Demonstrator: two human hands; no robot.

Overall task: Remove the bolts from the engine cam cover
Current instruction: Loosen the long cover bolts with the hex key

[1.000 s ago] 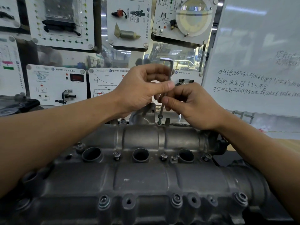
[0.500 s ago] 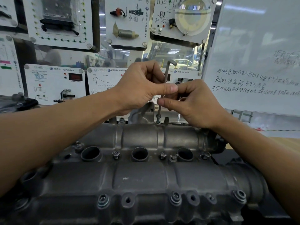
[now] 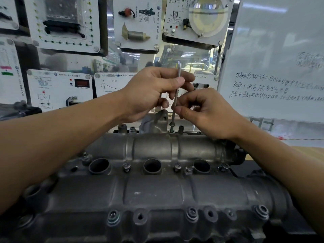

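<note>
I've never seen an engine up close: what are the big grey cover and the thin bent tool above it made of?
The big grey engine cover looks like cast metal, probably aluminium: dull, slightly grainy, with rounded moulded edges. The thin L-shaped silver key looks like steel: smooth, slim, with a bright sheen along its shaft.

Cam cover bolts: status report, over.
Left hand grips hex key near its top, right hand pinches the shaft. Key tip in rear bolt, bolt raised above cam cover. Nothing in the way.
</note>
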